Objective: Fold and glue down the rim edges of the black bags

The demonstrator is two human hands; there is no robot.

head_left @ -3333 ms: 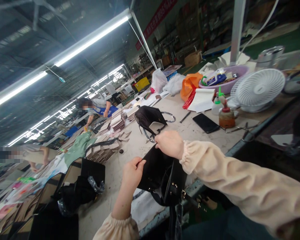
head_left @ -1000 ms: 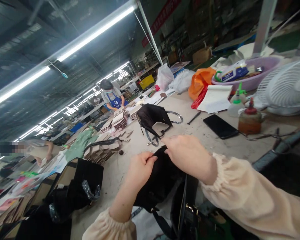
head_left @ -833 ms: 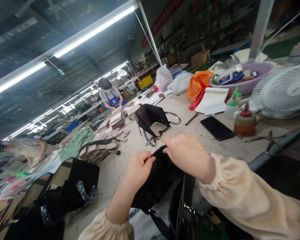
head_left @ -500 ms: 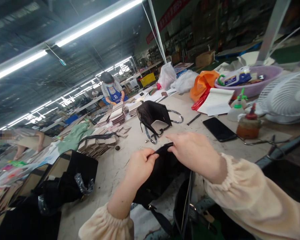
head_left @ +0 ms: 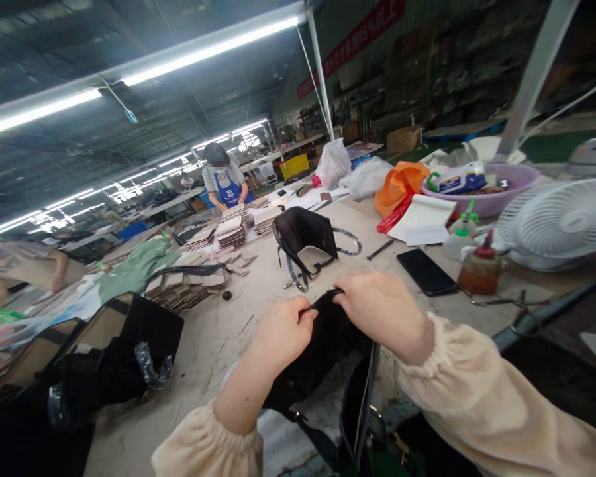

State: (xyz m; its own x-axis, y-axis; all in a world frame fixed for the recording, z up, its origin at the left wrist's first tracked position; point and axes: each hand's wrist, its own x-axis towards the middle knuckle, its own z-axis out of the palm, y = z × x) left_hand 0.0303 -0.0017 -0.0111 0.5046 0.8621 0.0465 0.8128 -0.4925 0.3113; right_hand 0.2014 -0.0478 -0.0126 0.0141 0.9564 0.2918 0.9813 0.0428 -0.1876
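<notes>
A black handbag (head_left: 322,358) with straps and metal fittings is held up at the near edge of the table. My left hand (head_left: 287,326) pinches its upper edge between thumb and fingers. Close beside it, my right hand (head_left: 372,301) grips the same edge, its fingers curled over the rim. The lower part of the bag and its straps hang toward me, over the table edge. Just beyond my hands stands a second dark bag (head_left: 305,232), its handles wrapped in clear plastic.
Black bag parts (head_left: 153,331) lie at left, near stacked brown pieces (head_left: 186,291). On the right are a phone (head_left: 427,271), a brown bottle (head_left: 479,268), a white fan (head_left: 561,222) and a purple basin (head_left: 511,192). A co-worker in a blue apron (head_left: 231,191) stands across the table.
The view has shifted slightly, so the table things sit a little farther left and the right-side items lower. Both hands keep hold of the handbag's edge.
</notes>
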